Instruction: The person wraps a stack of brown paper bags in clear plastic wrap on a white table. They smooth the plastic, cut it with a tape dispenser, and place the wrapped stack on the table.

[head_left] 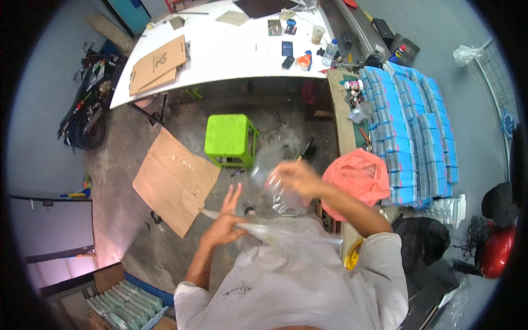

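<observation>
My left hand [223, 224] is in front of my shirt, two fingers stretched upward. A band of clear plastic film [269, 231] passes through this hand, lying between thumb and palm, and runs right across my front. To its right and higher up, my right hand [297, 179] is smeared by motion, its fingers bent around a piece of clear, crinkled plastic [281, 202]. Whether both pieces belong to one bag I cannot tell. Just beyond my hands a green plastic stool [226, 137] stands on the floor.
A flattened cardboard sheet [176, 179] lies on the floor at left. Ahead is a white table [231, 49] with cardboard, a bottle and small items. At right are a coral cloth-like bundle [357, 179] and stacked blue packs [410, 132]. A motorcycle [91, 104] stands far left.
</observation>
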Tool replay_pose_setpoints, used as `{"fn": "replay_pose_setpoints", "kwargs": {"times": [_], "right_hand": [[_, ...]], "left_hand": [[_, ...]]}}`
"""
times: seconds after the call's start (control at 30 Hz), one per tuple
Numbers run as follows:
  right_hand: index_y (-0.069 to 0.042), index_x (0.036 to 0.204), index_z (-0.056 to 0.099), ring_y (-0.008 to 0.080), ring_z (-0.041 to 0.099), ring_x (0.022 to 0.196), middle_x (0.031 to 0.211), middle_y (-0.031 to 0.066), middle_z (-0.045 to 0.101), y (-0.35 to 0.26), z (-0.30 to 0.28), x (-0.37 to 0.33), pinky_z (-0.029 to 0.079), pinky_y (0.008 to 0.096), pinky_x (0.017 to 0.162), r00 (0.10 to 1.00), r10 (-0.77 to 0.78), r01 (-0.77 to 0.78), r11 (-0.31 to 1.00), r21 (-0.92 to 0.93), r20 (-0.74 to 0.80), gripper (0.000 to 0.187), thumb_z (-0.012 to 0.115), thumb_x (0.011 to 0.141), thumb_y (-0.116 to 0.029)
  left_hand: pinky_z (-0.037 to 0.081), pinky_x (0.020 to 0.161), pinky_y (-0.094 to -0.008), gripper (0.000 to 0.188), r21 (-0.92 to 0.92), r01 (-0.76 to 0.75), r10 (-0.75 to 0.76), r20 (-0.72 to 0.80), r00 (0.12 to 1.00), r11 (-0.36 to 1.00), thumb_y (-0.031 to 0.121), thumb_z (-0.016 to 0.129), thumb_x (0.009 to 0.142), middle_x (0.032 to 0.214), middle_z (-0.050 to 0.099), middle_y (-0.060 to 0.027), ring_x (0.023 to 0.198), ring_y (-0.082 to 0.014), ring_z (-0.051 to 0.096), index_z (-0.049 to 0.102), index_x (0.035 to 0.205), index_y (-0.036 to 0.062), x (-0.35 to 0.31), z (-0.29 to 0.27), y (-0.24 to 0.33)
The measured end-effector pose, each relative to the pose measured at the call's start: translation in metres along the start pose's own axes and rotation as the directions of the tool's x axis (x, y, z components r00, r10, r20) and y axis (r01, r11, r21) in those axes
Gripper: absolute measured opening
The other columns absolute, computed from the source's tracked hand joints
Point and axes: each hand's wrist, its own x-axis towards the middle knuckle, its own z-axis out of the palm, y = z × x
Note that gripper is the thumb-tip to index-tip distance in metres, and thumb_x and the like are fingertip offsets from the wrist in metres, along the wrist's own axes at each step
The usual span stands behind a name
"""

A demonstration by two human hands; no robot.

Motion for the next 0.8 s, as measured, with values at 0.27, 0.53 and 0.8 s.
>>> {"fn": "replay_pose_setpoints", "kwargs": {"times": [0.27,0.53,0.8], "right_hand": [[-0.002,0.139,0.057,0.0216,0.058,0.118,0.126,0.0117,0.062,0.025,-0.132,-0.084,0.046,0.04,0.103,0.972,-0.225,0.22,0.762,0.609,-0.07,0.067,0.078,0.088,-0.04],[-0.005,0.119,0.069,0.0198,0.066,0.092,0.104,0.0095,0.068,0.046,-0.171,-0.122,0.052,0.0328,0.081,0.831,-0.21,0.103,0.968,-0.228,-0.515,0.04,0.081,0.082,-0.016],[-0.001,0.1,0.07,0.0156,0.068,0.081,0.087,0.0057,0.071,0.019,-0.321,-0.224,0.055,0.0285,0.07,-0.277,-0.097,0.401,0.892,-0.207,-0.956,0.01,0.07,0.095,-0.01]], "left_hand": [[0.052,0.095,-0.0381,0.028,-0.535,0.198,-0.295,-0.101,0.95,0.821,0.007,0.081,0.077,0.114,0.074,-0.0158,0.107,-0.0284,0.07,0.075,0.104,0.0012,0.122,0.106,-0.003],[0.052,0.093,-0.0387,0.036,-0.407,-0.016,-0.045,-0.138,0.989,0.913,0.004,0.082,0.076,0.111,0.075,-0.0139,0.104,-0.0248,0.07,0.073,0.111,0.0013,0.233,0.153,0.059],[0.047,0.101,-0.0353,0.035,-0.06,0.002,-0.04,-0.642,0.765,0.998,0.005,0.075,0.089,0.124,0.068,-0.0124,0.114,-0.0232,0.063,0.068,0.124,-0.0009,0.276,0.05,0.046]]}}
